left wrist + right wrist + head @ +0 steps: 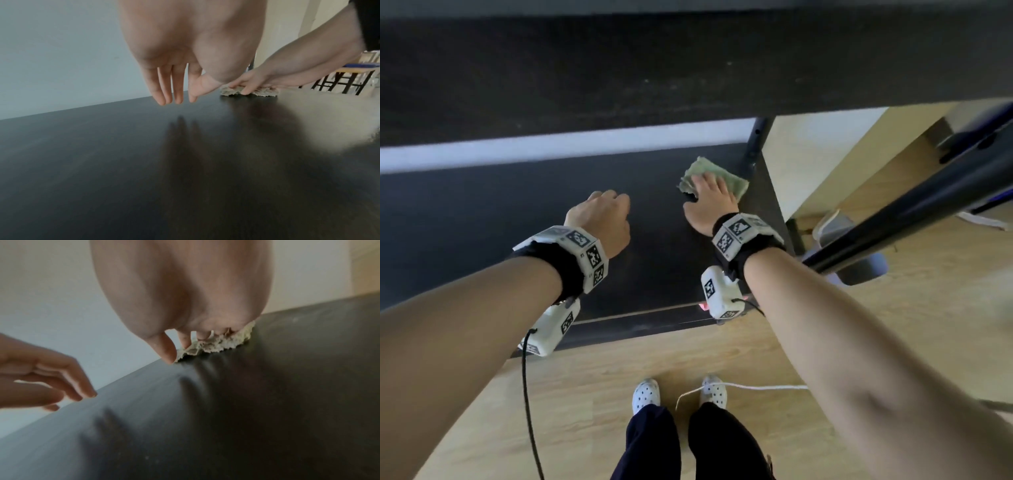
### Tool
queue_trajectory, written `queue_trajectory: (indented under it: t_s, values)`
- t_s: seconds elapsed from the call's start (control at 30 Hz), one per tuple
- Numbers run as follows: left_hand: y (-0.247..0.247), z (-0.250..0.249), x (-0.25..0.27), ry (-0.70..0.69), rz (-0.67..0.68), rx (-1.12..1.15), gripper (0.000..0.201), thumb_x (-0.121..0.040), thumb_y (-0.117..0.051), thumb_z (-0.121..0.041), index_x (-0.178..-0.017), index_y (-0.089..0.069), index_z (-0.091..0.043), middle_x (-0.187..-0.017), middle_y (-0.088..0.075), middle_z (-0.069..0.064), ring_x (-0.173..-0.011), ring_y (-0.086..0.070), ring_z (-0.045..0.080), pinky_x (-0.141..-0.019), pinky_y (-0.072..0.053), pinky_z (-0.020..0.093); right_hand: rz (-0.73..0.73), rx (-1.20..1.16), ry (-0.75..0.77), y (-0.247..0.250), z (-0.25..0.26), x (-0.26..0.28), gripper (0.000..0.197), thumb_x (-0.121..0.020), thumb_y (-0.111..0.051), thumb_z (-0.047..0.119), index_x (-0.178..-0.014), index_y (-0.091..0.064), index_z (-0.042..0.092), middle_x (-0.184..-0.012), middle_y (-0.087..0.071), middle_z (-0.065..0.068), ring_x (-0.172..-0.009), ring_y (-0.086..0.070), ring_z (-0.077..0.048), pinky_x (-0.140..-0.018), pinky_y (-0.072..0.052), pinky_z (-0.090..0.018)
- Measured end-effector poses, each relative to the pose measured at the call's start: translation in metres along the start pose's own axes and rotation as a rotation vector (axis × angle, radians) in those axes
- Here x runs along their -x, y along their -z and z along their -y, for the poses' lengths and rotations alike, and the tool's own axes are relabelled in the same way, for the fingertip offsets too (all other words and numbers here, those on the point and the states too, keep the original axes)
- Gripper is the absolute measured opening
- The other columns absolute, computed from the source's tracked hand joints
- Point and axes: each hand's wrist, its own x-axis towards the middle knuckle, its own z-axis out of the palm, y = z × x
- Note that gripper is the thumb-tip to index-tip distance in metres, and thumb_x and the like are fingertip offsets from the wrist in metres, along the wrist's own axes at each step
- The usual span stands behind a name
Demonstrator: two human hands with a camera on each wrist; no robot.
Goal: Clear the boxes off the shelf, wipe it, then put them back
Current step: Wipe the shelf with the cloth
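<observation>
The right hand point(709, 198) lies flat on a green cloth point(726, 175), its grip spread with straight fingers pressing the cloth onto the dark shelf point(482, 219) near the back right corner, beside a black upright post point(754, 147); no boxes show on this shelf. The left hand point(602, 219) hangs just above the shelf to the left of the cloth, well clear of it, its grip loose, fingers point(162, 91) relaxed and holding nothing; a second dark shelf point(654, 68) runs above.

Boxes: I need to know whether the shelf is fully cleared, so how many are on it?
0. The dark shelf holds only the cloth under the right hand; its left end is out of view.
</observation>
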Motion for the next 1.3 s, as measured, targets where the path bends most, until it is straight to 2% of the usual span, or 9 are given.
queue_trajectory:
  t_s: [0.27,0.43,0.53,0.7,0.87,1.03,1.13,1.23,1.3]
  values:
    - [0.009,-0.018,-0.016,-0.073,-0.002,-0.05,0.029,-0.09,-0.041,-0.012,-0.116,-0.055,-0.012,-0.123,-0.054,0.007,-0.118,-0.048,0.026,-0.09,-0.045,0.043,-0.037,-0.067,-0.179,0.049,-0.018,-0.041,0.065,-0.094,-0.038,0.023,-0.152,-0.007,0.022,-0.161,0.003,-0.003,-0.148,0.002,-0.024,-0.119,-0.001,-0.041]
    - [0.016,-0.022,-0.018,-0.092,-0.003,-0.041,0.031,-0.09,-0.04,-0.011,-0.118,-0.053,-0.013,-0.124,-0.054,0.007,-0.118,-0.047,0.026,-0.091,-0.044,0.042,-0.022,-0.129,-0.148,0.026,-0.002,-0.024,0.058,-0.094,-0.037,0.03,-0.149,-0.021,0.016,-0.157,-0.018,-0.008,-0.144,-0.018,-0.03,-0.117,-0.018,-0.048]
    - [0.018,-0.026,-0.017,-0.1,0.016,-0.036,0.032,-0.09,-0.039,-0.01,-0.119,-0.053,-0.013,-0.126,-0.053,0.006,-0.119,-0.046,0.025,-0.091,-0.044,0.042,-0.042,-0.145,-0.148,0.018,-0.007,-0.017,0.06,-0.093,-0.041,0.024,-0.149,-0.02,0.018,-0.158,-0.014,-0.003,-0.147,-0.011,-0.025,-0.119,-0.012,-0.046]
    - [0.013,-0.024,-0.009,-0.11,0.002,-0.016,0.033,-0.091,-0.039,-0.01,-0.12,-0.054,-0.014,-0.127,-0.053,0.004,-0.121,-0.046,0.024,-0.096,-0.044,0.043,-0.13,-0.188,-0.279,0.041,-0.012,-0.038,0.062,-0.094,-0.041,0.029,-0.149,-0.015,0.017,-0.158,-0.012,-0.006,-0.146,-0.01,-0.025,-0.119,-0.01,-0.041]
    - [0.006,-0.019,-0.005,-0.129,-0.006,-0.017,0.031,-0.089,-0.04,-0.01,-0.116,-0.056,-0.013,-0.124,-0.055,0.007,-0.12,-0.048,0.026,-0.097,-0.044,0.044,-0.126,-0.165,-0.302,0.02,-0.009,-0.03,0.068,-0.093,-0.041,0.029,-0.15,-0.008,0.014,-0.158,-0.009,-0.007,-0.146,-0.008,-0.029,-0.118,-0.01,-0.045]
    - [0.004,-0.013,-0.003,-0.14,-0.013,0.005,0.032,-0.089,-0.041,-0.009,-0.116,-0.057,-0.013,-0.122,-0.056,0.006,-0.119,-0.049,0.026,-0.096,-0.044,0.043,-0.221,-0.196,-0.32,0.037,-0.018,-0.032,0.064,-0.09,-0.042,0.024,-0.147,-0.015,0.012,-0.157,-0.012,-0.007,-0.145,-0.011,-0.026,-0.117,-0.012,-0.043]
    - [0.004,-0.007,0.001,-0.13,0.004,0.007,0.032,-0.089,-0.041,-0.01,-0.116,-0.057,-0.013,-0.123,-0.056,0.006,-0.119,-0.048,0.025,-0.095,-0.044,0.042,-0.185,-0.177,-0.323,0.036,-0.012,-0.02,0.065,-0.092,-0.04,0.026,-0.149,-0.011,0.013,-0.158,-0.009,-0.01,-0.146,-0.009,-0.028,-0.117,-0.009,-0.045]
    - [0.005,-0.007,0.001,-0.128,0.019,0.024,0.031,-0.089,-0.041,-0.011,-0.116,-0.057,-0.013,-0.122,-0.056,0.007,-0.119,-0.049,0.027,-0.095,-0.044,0.043,-0.033,-0.101,-0.298,0.017,-0.003,0.001,0.072,-0.095,-0.04,0.032,-0.151,0.001,0.014,-0.16,0.003,-0.011,-0.147,0.0,-0.03,-0.12,-0.005,-0.046]
    - [0.006,-0.011,-0.001,-0.138,0.026,0.038,0.031,-0.088,-0.041,-0.011,-0.115,-0.057,-0.013,-0.122,-0.056,0.006,-0.118,-0.049,0.026,-0.094,-0.044,0.043,0.004,-0.056,-0.248,0.006,-0.003,0.014,0.073,-0.094,-0.042,0.031,-0.151,0.001,0.017,-0.16,0.007,-0.008,-0.148,0.004,-0.027,-0.12,-0.004,-0.044]
